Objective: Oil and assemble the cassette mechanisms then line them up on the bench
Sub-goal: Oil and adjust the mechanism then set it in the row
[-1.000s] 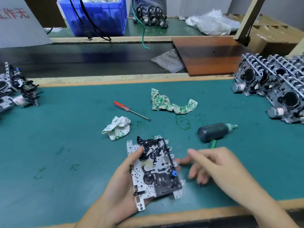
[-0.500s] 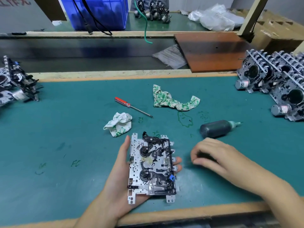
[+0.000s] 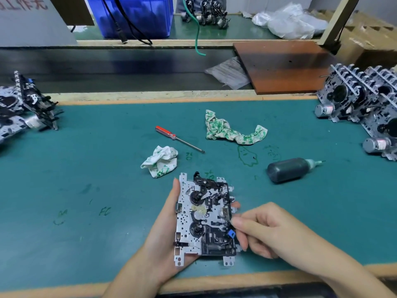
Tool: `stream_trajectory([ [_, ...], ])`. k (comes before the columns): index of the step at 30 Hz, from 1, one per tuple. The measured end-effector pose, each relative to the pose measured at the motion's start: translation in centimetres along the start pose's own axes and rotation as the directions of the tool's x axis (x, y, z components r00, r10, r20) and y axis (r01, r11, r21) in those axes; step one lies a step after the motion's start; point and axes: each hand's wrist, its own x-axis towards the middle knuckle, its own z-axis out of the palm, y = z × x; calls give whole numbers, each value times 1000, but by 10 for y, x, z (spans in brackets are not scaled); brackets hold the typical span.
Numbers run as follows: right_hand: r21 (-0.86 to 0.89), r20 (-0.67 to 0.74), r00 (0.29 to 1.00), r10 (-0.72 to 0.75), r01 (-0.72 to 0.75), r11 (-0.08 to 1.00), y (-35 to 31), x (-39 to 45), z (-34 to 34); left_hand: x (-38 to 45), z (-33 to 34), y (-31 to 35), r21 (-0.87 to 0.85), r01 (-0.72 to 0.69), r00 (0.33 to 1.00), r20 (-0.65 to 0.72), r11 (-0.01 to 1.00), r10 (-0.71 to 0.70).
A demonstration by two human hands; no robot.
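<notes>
Left hand (image 3: 163, 237) cradles the mechanism (image 3: 205, 220) at 6 o'clock above the surface (image 3: 86, 168), fingers curled round its edges. Right hand (image 3: 272, 231) pinches something tiny at its 3 o'clock edge, too small to identify. Best keep the plate level and seat the piece gently. Oil bottle (image 3: 290, 169) lies at 2 o'clock.

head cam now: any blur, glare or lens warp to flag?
Head view: lighting even and soft, no harsh glare on the mat. Wide-angle warp bends the bench edge and stretches the mechanism stacks at the sides. The right hand is slightly motion-blurred; the held mechanism in the left hand is fairly sharp.
</notes>
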Motion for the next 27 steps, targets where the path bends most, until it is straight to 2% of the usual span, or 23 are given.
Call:
stream_trajectory([
  [5, -40, 44, 996, 78, -76, 996, -2, 1, 1, 0, -1, -2, 19, 2, 1000, -29, 1000, -2],
  [10, 82, 161, 984, 79, -94, 992, -1, 0, -2, 0, -1, -2, 32, 2, 999, -42, 999, 0],
  [13, 103, 167, 983, 70, -88, 991, 0, 1, -3, 0, -2, -3, 44, 2, 996, -84, 999, 1],
  [15, 99, 177, 981, 79, -97, 990, 2, 2, -2, 1, -6, -5, 118, -10, 990, -140, 993, 27],
  [17, 82, 191, 977, 95, -113, 990, 2, 3, -1, 2, -10, -5, 208, 6, 957, -285, 978, 54],
  [18, 69, 195, 975, 102, -117, 991, 3, 4, -1, 2, -11, -5, 228, 1, 949, -309, 974, 71],
  [27, -43, 217, 969, 123, -116, 992, 4, 7, -7, -1, -8, -9, 232, -28, 948, -302, 972, 100],
])
